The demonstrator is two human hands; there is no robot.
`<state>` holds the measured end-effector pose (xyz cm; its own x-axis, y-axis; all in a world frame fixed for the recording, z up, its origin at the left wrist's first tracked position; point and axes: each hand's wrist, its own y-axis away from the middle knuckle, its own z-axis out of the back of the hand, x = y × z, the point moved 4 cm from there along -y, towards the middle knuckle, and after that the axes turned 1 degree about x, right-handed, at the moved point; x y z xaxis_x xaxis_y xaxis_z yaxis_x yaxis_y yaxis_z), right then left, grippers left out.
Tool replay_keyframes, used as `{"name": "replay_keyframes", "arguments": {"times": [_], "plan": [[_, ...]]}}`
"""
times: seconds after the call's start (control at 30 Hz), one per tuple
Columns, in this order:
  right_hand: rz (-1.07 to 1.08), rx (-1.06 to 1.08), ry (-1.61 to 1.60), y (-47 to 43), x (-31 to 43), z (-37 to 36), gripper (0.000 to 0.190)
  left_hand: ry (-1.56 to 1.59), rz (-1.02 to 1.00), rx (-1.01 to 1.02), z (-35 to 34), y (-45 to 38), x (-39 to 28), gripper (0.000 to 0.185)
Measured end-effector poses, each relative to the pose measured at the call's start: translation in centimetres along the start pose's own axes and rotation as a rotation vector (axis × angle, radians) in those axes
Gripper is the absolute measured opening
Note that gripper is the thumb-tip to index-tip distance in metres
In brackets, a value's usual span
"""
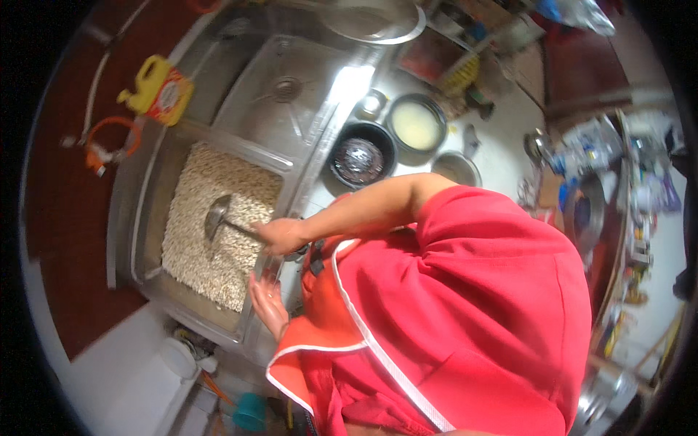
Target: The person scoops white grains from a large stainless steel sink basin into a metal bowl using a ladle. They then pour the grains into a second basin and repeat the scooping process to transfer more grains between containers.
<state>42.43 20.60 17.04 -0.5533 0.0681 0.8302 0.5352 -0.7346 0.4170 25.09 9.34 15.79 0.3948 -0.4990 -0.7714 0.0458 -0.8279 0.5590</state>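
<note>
Small pale pieces [218, 174], like nuts or grains, lie in a rectangular stainless-steel basin [143, 218]; their exact kind I cannot tell. My right hand [281, 237] grips the handle of a metal ladle [218, 212], whose bowl is over the pieces. Beside the basin's near edge, my left hand [268, 305] has its palm exposed and fingers apart, holding nothing.
A second metal basin [262, 92] with a drain adjoins this one. A yellow plastic jug [163, 90] stands at the far edge, near an orange cable [114, 122]. Right of the basins are a dark pot [362, 158] and a pot of pale liquid [417, 125].
</note>
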Motion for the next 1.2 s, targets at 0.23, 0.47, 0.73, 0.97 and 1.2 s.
{"name": "replay_keyframes", "arguments": {"times": [0.23,0.47,0.73,0.97,1.2], "plan": [[0.169,-0.068,-0.192,3.8,0.4,-3.0,0.065,-0.005,0.173,0.149,-3.2,-6.0,-0.4,0.041],[0.011,-0.307,-0.058,5.0,-4.7,5.5,0.049,-0.245,0.204,0.038,-2.9,-8.9,0.7,0.076],[-0.085,-0.805,-0.047,-3.0,-15.9,25.1,0.032,-0.295,0.191,-0.092,-3.2,-9.4,0.4,0.067],[-0.793,-0.809,0.094,-11.4,-34.6,34.8,0.028,-0.183,0.279,-0.246,-2.6,-9.1,1.6,0.054],[-1.039,-0.971,-0.186,-16.4,-41.6,32.1,0.041,-0.16,0.345,-0.372,-4.7,-8.5,1.1,0.055]]}}
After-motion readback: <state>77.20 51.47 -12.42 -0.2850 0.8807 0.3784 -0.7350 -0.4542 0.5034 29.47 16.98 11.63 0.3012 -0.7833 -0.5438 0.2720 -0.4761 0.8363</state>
